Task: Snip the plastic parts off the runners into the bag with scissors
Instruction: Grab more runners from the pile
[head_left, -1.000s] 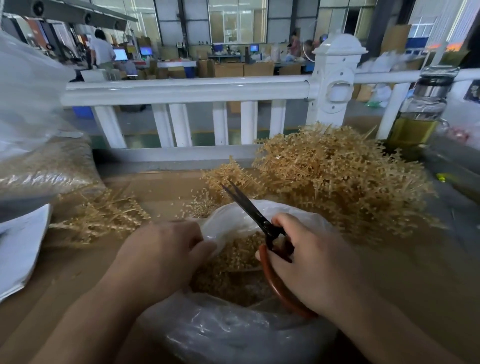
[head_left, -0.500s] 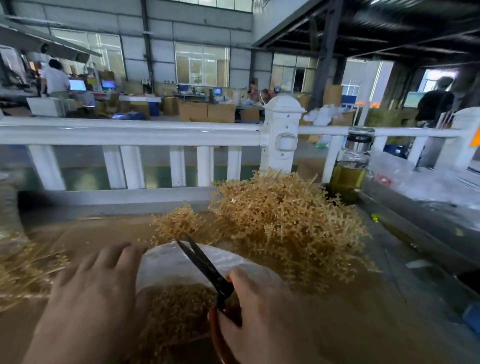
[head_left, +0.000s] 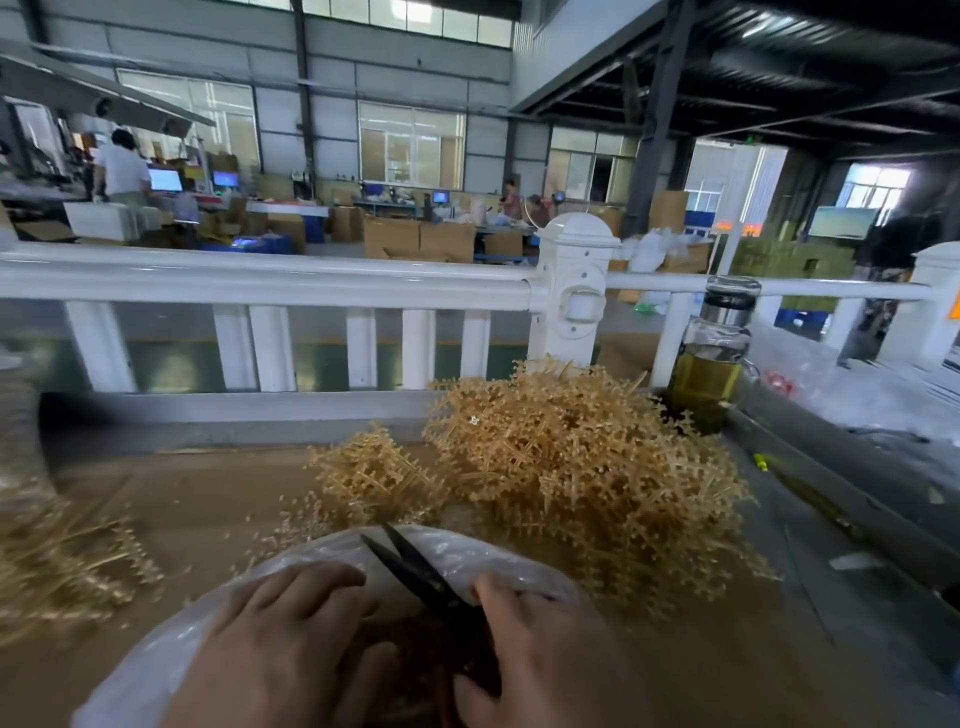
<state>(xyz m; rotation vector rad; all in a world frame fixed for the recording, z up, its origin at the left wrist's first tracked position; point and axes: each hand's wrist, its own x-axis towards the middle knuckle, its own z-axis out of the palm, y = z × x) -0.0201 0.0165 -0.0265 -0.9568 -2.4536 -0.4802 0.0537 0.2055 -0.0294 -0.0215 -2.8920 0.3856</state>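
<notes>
My right hand (head_left: 540, 654) grips black scissors (head_left: 415, 571) with reddish handles; the blades are slightly parted and point up-left over the clear plastic bag (head_left: 467, 558). My left hand (head_left: 280, 649) lies over the bag's mouth with fingers bent; what it holds, if anything, is hidden. A large heap of tan plastic runners (head_left: 582, 467) sits just behind and right of the bag, and a smaller clump (head_left: 374, 473) lies behind the scissor tips.
More tan runners (head_left: 57, 561) lie blurred at the left on the brown cardboard tabletop (head_left: 208, 499). A white railing (head_left: 311, 283) borders the far edge. A glass bottle of yellow liquid (head_left: 714, 358) stands at the back right beside a grey metal ledge (head_left: 857, 499).
The camera has tilted upward, so hands and bag sit lower in view. My left hand came back over the bag's mouth with fingers bent. The scissors stay in my right hand.
</notes>
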